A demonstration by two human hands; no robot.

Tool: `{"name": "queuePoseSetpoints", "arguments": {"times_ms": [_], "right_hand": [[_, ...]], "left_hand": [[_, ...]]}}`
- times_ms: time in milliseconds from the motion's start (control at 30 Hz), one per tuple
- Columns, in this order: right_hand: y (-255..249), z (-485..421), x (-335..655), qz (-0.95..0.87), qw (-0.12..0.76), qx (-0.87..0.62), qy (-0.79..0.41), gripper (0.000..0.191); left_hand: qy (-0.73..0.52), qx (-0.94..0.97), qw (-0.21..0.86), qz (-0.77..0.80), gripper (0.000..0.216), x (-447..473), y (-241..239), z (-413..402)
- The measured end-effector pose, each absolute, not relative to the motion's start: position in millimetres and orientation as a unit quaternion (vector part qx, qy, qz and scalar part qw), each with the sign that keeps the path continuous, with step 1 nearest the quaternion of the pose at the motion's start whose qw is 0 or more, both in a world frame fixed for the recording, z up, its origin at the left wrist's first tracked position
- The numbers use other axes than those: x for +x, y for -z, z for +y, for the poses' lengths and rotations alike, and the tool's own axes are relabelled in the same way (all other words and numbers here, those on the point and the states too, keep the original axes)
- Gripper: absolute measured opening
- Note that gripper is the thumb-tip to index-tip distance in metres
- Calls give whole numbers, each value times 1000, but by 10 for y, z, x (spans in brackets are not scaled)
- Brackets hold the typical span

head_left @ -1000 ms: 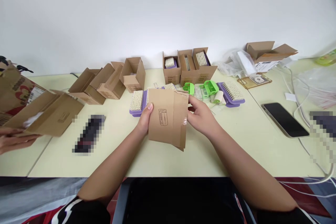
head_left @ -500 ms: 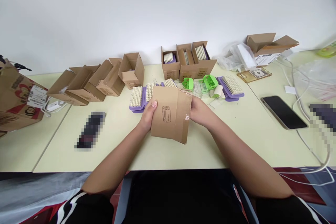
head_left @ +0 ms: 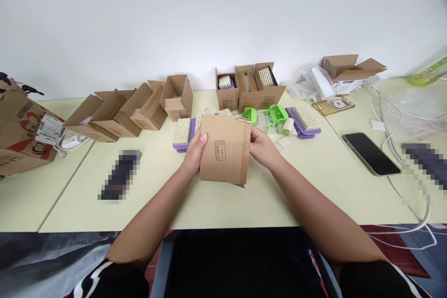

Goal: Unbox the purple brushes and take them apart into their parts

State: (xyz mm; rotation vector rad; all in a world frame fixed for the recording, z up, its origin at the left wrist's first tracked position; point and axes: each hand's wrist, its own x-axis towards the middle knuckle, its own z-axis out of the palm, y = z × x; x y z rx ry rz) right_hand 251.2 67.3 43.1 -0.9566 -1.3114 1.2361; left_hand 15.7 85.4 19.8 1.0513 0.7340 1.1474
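Above the table's front half I hold a brown cardboard box (head_left: 223,153), mostly flattened, with a small printed drawing on its face. My left hand (head_left: 196,150) grips its left edge, thumb on the front and the other fingers hidden behind. At the right edge, my right hand (head_left: 261,147) is closed on the cardboard, its fingertips partly hidden. Just behind the box lie purple brushes with cream bristles (head_left: 182,132), partly covered by it. Beside them are green plastic parts (head_left: 278,114) and a pale roller (head_left: 287,126).
Several opened cardboard boxes (head_left: 176,98) line the back left. Three boxes (head_left: 244,91) hold brushes and other pieces. A phone (head_left: 372,153) and white cables lie at right, with plastic wrap (head_left: 314,84) and an opened box (head_left: 352,74) behind. A large printed carton (head_left: 26,125) stands far left.
The cardboard box has turned slightly, its right side panel now showing narrower. My right hand has shifted a little left and down with it. The camera view has moved slightly.
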Motion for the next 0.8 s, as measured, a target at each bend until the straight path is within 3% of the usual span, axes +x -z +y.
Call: {"name": "queuePoseSetpoints", "arguments": {"times_ms": [233,367,533,800], "right_hand": [[-454,694,2549,-538,560,-389,-495,26],[-454,691,2614,-584,560,-414,-417,20],[-520,624,2623,-687,536,-413,-264,29],[-473,617,2574,-648,521,-451,-324,44]], "left_hand": [[-528,433,646,342,80,163,-332,864],[-517,410,661,358,78,178,-376,862],[-471,406,696,358,73,235,-356,828],[-455,423,699,355,79,223,-274,863]]}}
